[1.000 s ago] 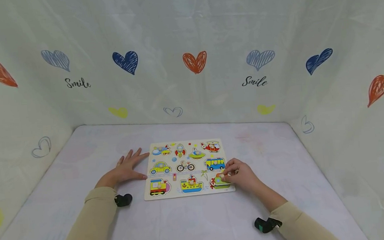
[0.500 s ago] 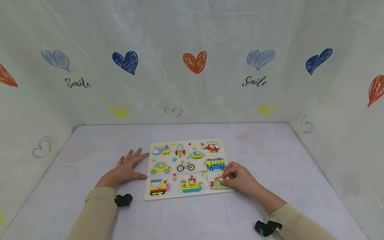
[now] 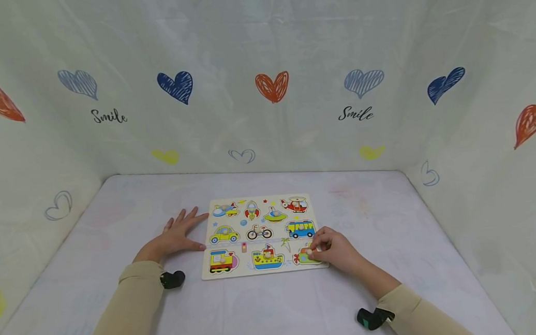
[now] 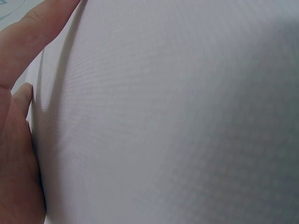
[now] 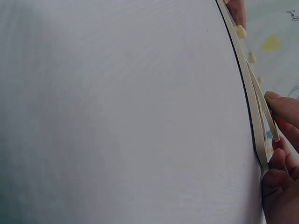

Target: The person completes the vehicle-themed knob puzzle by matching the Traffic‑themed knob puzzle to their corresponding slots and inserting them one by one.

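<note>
A wooden peg puzzle board (image 3: 244,268) with vehicle pieces lies on the table. At its lower right corner my right hand (image 3: 338,248) pinches the knob of the green submarine puzzle piece (image 3: 301,258), whose right part is hidden behind the fingers. In the right wrist view this puzzle piece (image 5: 266,107) sits tilted over the board, one end lifted off the board's face. My left hand (image 3: 176,237) rests with fingers spread at the board's left edge, thumb and a fingertip right at it. The left wrist view shows only part of that hand (image 4: 21,158) along the white cloth.
Several other knobbed pieces sit in the board, among them a bus (image 3: 300,229), a boat (image 3: 268,262) and a train (image 3: 220,267). White cloth covers the table (image 3: 260,318). A curtain with printed hearts (image 3: 271,87) hangs behind and at both sides.
My right hand has moved slightly down, and the submarine piece has come down a little flatter over its place at the lower right. The left hand and the board stay put.
</note>
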`<state>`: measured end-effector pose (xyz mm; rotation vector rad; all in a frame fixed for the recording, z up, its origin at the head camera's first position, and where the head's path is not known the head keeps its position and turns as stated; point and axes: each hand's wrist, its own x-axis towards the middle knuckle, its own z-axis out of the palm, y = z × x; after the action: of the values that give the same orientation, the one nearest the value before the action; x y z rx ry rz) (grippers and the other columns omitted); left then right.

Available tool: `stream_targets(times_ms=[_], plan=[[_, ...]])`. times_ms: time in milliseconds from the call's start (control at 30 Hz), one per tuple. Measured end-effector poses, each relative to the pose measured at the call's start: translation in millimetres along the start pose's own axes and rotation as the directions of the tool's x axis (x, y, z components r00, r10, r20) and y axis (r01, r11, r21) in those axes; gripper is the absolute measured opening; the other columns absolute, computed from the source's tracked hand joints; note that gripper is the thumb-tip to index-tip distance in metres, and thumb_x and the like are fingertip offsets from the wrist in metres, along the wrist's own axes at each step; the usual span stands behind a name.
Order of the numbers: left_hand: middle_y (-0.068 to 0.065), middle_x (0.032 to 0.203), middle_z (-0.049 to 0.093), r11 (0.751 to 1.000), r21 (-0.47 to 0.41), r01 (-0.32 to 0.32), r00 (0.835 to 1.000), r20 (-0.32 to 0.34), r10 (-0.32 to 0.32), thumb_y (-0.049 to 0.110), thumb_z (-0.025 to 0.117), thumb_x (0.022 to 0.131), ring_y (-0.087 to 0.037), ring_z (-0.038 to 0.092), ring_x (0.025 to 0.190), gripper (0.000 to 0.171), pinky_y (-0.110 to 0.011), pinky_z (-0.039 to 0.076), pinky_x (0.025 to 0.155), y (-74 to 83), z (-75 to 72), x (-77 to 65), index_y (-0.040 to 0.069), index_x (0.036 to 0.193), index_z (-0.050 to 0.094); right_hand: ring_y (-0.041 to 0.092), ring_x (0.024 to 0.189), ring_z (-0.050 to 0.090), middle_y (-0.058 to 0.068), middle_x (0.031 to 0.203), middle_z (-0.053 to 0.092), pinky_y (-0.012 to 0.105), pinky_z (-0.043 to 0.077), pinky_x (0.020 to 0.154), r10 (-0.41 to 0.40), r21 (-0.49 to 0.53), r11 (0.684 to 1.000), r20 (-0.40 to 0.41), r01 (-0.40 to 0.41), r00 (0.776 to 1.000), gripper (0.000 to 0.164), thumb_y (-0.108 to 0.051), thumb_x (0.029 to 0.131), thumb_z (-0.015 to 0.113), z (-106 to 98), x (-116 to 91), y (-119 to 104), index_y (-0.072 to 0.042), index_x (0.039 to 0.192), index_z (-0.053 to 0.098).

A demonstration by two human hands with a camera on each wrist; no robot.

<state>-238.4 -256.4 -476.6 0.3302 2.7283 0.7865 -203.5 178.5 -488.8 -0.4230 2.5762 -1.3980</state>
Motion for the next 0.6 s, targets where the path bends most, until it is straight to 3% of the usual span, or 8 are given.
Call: stream_targets(times_ms=[600], plan=[[-0.024,0.160,0.007,1.000,0.001,-0.016,1.000,0.002,0.016,0.040,0.083,0.074,-0.046,-0.008,0.144,0.096,-0.062,-0.010,0.111,-1.5,-0.4,0.0,0.011,0.151,0.035,0.015,0.071,0.047,0.000,0.092,0.056,0.022,0.039,0.057,0.007,-0.015,1.000,0.028,-0.006,1.000,0.011,-0.013,0.077,0.083,-2.2,2.5,0.7,-0.010,0.081,0.073]])
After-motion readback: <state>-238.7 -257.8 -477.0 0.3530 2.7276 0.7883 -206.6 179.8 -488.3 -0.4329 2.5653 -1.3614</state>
